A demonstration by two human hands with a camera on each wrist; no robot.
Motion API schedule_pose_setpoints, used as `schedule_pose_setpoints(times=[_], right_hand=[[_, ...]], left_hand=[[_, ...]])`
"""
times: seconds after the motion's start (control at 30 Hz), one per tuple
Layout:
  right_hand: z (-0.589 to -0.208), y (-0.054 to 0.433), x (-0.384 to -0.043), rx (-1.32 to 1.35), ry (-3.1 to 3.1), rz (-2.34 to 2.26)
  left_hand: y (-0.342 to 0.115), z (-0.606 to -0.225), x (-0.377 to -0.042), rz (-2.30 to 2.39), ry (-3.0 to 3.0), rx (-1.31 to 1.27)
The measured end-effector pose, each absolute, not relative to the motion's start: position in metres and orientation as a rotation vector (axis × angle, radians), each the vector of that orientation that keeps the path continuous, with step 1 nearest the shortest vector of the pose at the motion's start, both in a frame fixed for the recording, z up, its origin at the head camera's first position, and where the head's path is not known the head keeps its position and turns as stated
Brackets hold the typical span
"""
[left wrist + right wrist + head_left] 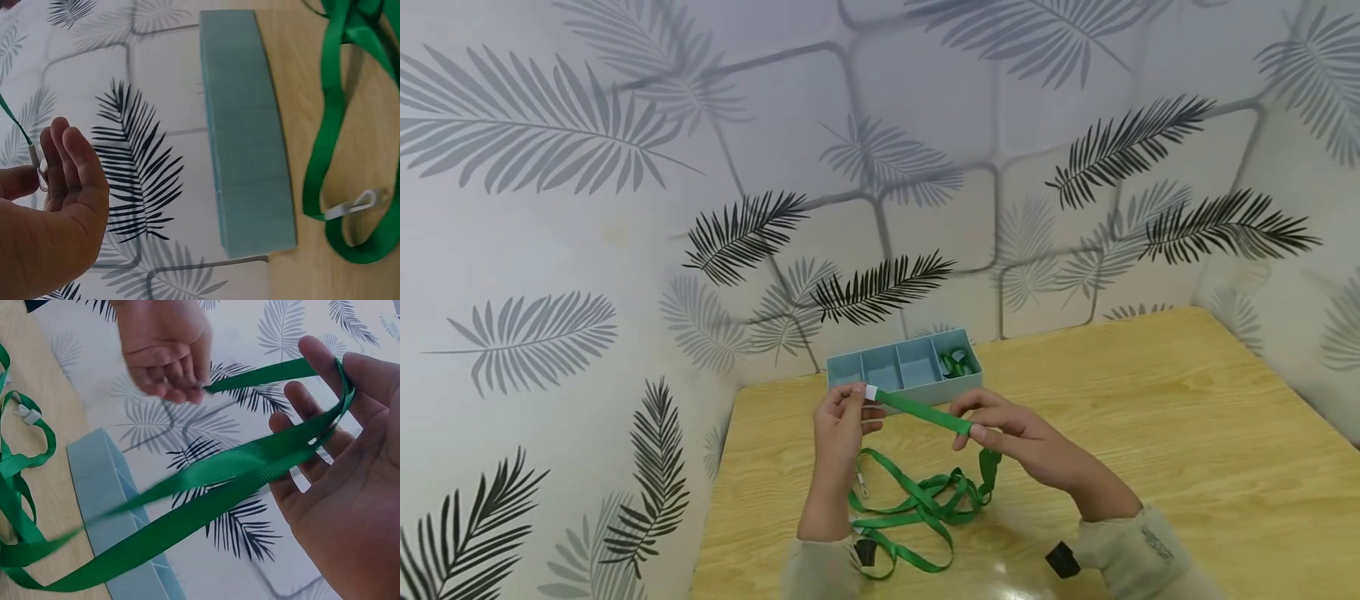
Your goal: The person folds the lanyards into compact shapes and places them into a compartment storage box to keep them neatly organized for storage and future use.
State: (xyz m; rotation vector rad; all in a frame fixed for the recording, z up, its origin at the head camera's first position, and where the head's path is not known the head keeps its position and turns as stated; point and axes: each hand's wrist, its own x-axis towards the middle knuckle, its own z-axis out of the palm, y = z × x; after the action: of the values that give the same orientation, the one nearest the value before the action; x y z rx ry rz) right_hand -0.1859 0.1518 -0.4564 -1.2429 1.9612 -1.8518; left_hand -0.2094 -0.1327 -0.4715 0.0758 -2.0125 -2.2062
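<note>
A green lanyard is stretched between both hands above the table. My left hand pinches its white end piece between thumb and finger; in the left wrist view that piece shows at the fingertips. Farther along the strap, my right hand holds the green band between thumb and index finger, the other fingers spread. In the right wrist view the strap bends round at these fingers and hangs down in two lengths. Below lies a loose tangle of green lanyard straps, with a white hook among them.
Behind the hands, against the patterned wall, stands a blue-grey box with several compartments. Small green pieces lie in its rightmost compartment. The wooden table extends to the right.
</note>
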Motion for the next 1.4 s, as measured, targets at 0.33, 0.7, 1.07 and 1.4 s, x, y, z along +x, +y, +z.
schedule_pose_setpoints(times=[0.33,0.7,1.07,1.4], right_hand=[[-0.441,0.147,-0.182,-1.538,1.866,-1.882],[-0.431,0.145,-0.183,-1.679,1.905,-1.944],[-0.419,0.151,-0.181,-1.5,2.35,-1.819],[-0.415,0.145,-0.182,-1.425,2.428,-1.887]], left_hand=[[-0.108,-0.499,-0.202,-2.232,-2.227,0.066],[-0.07,-0.516,-0.179,-2.43,-2.454,-0.088],[-0.058,-0.527,-0.163,-2.545,-2.672,-0.388],[-0.053,-0.524,-0.159,-2.5,-2.601,-0.308]])
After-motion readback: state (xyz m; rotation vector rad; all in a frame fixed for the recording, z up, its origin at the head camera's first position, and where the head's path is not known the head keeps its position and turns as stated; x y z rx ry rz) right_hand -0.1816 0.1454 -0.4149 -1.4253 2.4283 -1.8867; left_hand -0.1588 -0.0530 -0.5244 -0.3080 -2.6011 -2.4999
